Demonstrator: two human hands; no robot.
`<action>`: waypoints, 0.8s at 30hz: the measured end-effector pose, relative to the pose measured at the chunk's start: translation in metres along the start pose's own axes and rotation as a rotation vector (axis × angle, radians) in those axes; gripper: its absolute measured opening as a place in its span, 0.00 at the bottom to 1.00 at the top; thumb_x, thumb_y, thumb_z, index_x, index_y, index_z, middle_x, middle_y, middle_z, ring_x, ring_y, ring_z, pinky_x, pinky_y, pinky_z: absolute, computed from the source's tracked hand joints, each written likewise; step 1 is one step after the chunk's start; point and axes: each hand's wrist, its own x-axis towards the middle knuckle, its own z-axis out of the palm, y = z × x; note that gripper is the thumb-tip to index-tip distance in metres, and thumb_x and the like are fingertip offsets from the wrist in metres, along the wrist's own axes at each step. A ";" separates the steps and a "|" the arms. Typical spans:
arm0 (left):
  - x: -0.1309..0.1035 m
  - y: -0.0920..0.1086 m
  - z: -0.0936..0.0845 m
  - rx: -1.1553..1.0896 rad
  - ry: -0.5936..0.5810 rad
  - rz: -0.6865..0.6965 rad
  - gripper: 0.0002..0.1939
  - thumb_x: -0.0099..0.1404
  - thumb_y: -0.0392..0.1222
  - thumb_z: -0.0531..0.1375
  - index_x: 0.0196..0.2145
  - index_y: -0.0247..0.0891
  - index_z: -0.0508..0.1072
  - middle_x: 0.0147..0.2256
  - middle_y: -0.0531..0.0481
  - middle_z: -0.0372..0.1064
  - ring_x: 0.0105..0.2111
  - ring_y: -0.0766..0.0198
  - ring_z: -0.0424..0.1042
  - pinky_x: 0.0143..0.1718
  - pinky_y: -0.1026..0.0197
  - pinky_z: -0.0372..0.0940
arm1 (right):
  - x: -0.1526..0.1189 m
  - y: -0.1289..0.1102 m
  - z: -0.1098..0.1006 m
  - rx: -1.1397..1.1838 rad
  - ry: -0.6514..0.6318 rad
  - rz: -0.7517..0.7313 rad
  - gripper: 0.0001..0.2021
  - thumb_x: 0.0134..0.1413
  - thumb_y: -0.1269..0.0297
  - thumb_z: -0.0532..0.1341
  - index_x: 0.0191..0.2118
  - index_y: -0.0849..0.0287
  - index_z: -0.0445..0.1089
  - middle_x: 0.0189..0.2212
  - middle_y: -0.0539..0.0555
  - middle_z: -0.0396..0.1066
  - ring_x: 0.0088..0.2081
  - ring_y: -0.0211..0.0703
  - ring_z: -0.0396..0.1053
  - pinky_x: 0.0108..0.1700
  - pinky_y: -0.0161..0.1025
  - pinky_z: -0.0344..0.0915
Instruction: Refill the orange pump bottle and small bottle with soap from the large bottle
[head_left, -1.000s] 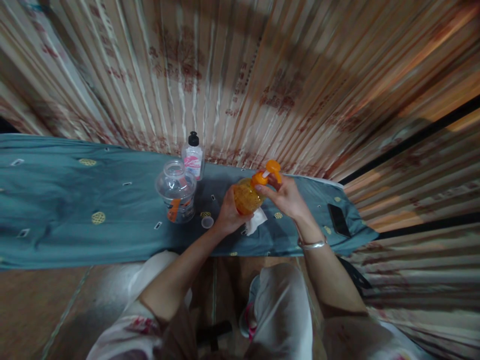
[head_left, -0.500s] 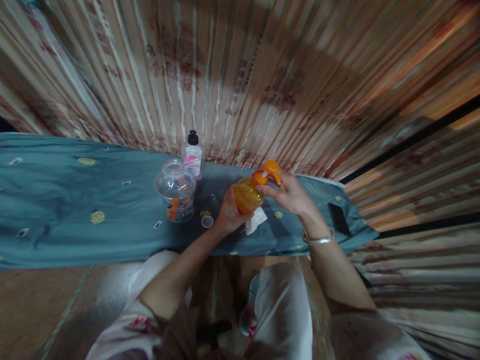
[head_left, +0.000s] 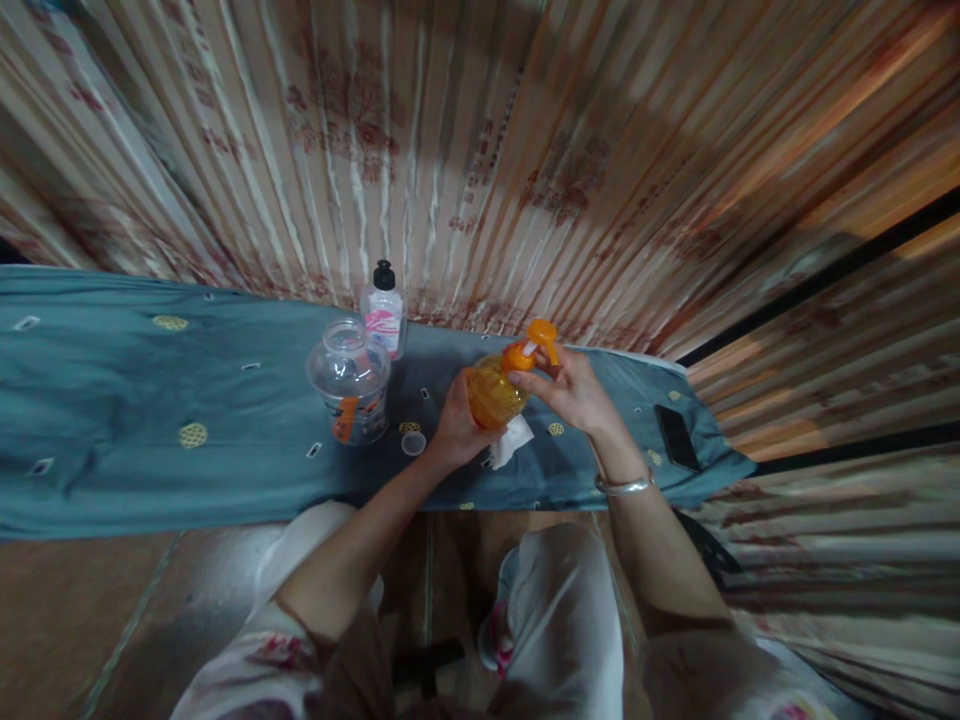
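A clear bottle of yellow liquid (head_left: 495, 392) is tilted to the right above the cloth-covered table. Its body is wrapped by the fingers of my left hand (head_left: 459, 428). An orange pump head (head_left: 541, 334) tops the bottle, with a short white stem showing below the nozzle. My right hand (head_left: 564, 386) has its thumb and fingers closed around the orange collar; some fingertips are hidden behind it. Beneath the bottle lies a crumpled white tissue (head_left: 511, 440), and left of it a small round clear lid (head_left: 413, 443).
An open clear plastic container (head_left: 350, 385) with an orange label stands on the blue-green cloth (head_left: 247, 400), in front of a black-capped bottle (head_left: 385, 315). A dark phone (head_left: 678, 438) lies at the right. A patterned curtain (head_left: 450, 150) hangs behind the table.
My right wrist and forearm have swung slightly left and down, and the pump nozzle has turned a little. Both hands keep hold of the bottle.
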 end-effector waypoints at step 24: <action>0.001 0.006 -0.002 -0.047 0.000 -0.005 0.45 0.46 0.45 0.73 0.57 0.40 0.56 0.52 0.41 0.64 0.54 0.46 0.66 0.56 0.42 0.61 | -0.008 -0.019 0.016 -0.131 0.259 0.130 0.22 0.45 0.49 0.69 0.45 0.55 0.71 0.41 0.56 0.76 0.48 0.56 0.72 0.55 0.53 0.66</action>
